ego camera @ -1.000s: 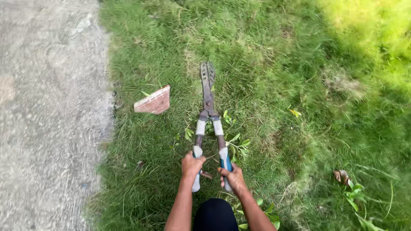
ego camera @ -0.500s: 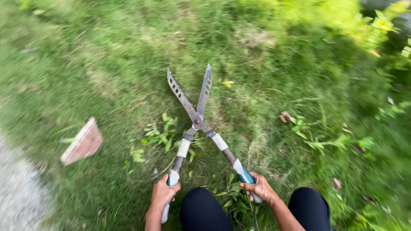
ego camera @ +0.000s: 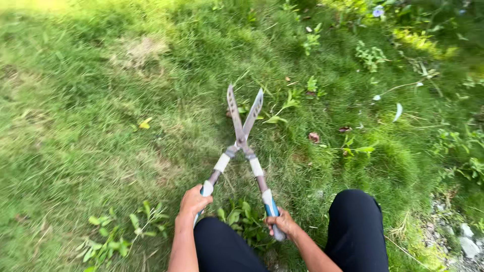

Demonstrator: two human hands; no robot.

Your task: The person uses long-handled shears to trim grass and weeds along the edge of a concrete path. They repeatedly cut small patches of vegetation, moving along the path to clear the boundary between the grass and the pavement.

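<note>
left hand: grip clenching around left handle of the shears
right hand: grip clenching around right handle
blades: spreading partly apart over grass
leafy weed: sitting between the handles

Grass covers the ground. A yellow leaf lies left. Stones sit at lower right.

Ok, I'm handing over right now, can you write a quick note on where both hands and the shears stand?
Left hand: closed on the left handle of the shears.
Right hand: closed on the right handle.
Shears: blades partly open, tips pointing away, low over the grass by some broad-leaved weeds.
Done: no cut patch can be told apart.
Left: weeds stand ahead of the blades and near the knees.
</note>
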